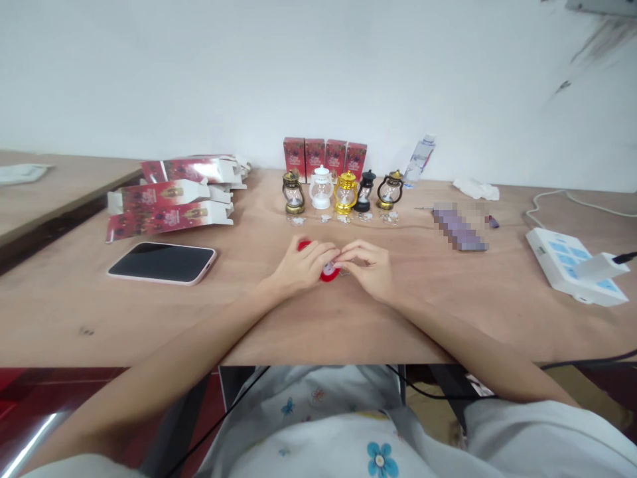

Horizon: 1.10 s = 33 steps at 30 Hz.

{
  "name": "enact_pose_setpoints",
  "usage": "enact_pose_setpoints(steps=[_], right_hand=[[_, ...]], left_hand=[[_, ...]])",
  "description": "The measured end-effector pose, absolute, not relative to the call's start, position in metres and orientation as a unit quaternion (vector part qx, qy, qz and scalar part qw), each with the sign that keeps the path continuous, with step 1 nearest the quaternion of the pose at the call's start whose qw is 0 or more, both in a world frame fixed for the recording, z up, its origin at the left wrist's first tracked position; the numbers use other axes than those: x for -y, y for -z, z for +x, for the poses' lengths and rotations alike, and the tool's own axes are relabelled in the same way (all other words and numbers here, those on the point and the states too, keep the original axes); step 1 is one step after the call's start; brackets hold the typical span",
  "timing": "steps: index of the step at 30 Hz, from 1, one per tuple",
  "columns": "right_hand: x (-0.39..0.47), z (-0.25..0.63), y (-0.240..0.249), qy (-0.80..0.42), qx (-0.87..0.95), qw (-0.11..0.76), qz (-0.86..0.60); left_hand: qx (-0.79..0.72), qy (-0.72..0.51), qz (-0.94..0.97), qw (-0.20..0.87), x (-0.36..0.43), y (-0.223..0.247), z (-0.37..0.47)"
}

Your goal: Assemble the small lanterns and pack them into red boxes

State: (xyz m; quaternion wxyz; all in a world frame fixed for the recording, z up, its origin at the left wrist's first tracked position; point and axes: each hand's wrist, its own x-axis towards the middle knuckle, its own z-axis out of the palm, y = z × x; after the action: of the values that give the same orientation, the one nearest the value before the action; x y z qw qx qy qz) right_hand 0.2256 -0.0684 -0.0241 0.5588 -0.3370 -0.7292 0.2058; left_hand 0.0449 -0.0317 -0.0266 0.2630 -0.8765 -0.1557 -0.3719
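A small red lantern [329, 273] lies on its side on the table, its round base with a pale centre facing me. My left hand [307, 265] is wrapped over it and hides most of its body; a bit of red shows past the knuckles. My right hand [367, 265] is closed in a pinch at the edge of the base, thumb and forefinger pressed together. What sits between those fingertips is too small to tell. A thin wire piece [344, 273] shows just under the right fingers.
Several small lanterns, a white lantern [322, 188] among them, stand before upright red boxes [314, 158]. Flattened cartons [169, 219] and a phone [162, 263] lie left. Rightward are a clear bottle [419, 161], tissue [476, 190], a blurred purple item [458, 229] and a power strip [557, 255].
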Motion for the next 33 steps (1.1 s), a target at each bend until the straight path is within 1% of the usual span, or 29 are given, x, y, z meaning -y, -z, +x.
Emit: enact_pose_setpoints(steps=[5, 9, 12, 14, 16, 19, 21, 23, 25, 29, 31, 33], right_hand=[[0.071, 0.224, 0.024, -0.187, 0.733, 0.552, -0.350], [0.072, 0.223, 0.023, -0.184, 0.719, 0.569, -0.354], [0.071, 0.224, 0.025, -0.207, 0.701, 0.575, -0.368], [0.069, 0.225, 0.027, -0.212, 0.701, 0.558, -0.390], [0.067, 0.227, 0.032, -0.182, 0.733, 0.506, -0.416], [0.062, 0.229, 0.038, -0.081, 0.814, 0.360, -0.449], [0.060, 0.229, 0.042, -0.028, 0.848, 0.276, -0.452], [0.058, 0.229, 0.043, 0.010, 0.865, 0.233, -0.445], [0.056, 0.229, 0.043, 0.054, 0.876, 0.214, -0.430], [0.053, 0.229, 0.042, 0.145, 0.885, 0.198, -0.396], [0.053, 0.229, 0.042, 0.157, 0.883, 0.217, -0.386], [0.053, 0.229, 0.042, 0.137, 0.876, 0.264, -0.380]], left_hand=[[0.155, 0.374, -0.877, 0.261, 0.034, 0.027, 0.046], [0.165, 0.377, -0.880, 0.238, 0.035, 0.031, 0.044], [0.206, 0.416, -0.863, 0.198, 0.033, 0.029, 0.040], [0.266, 0.455, -0.832, 0.174, 0.030, 0.025, 0.035], [0.345, 0.486, -0.789, 0.151, 0.028, 0.018, 0.030], [0.444, 0.511, -0.729, 0.104, 0.027, 0.007, 0.024], [0.478, 0.528, -0.699, 0.071, 0.026, 0.002, 0.023], [0.498, 0.549, -0.670, 0.036, 0.026, 0.000, 0.023], [0.494, 0.581, -0.646, -0.027, 0.024, 0.001, 0.024], [0.438, 0.649, -0.574, -0.239, 0.015, 0.006, 0.028], [0.432, 0.671, -0.508, -0.324, 0.010, 0.007, 0.030], [0.433, 0.682, -0.439, -0.392, 0.006, 0.007, 0.030]])
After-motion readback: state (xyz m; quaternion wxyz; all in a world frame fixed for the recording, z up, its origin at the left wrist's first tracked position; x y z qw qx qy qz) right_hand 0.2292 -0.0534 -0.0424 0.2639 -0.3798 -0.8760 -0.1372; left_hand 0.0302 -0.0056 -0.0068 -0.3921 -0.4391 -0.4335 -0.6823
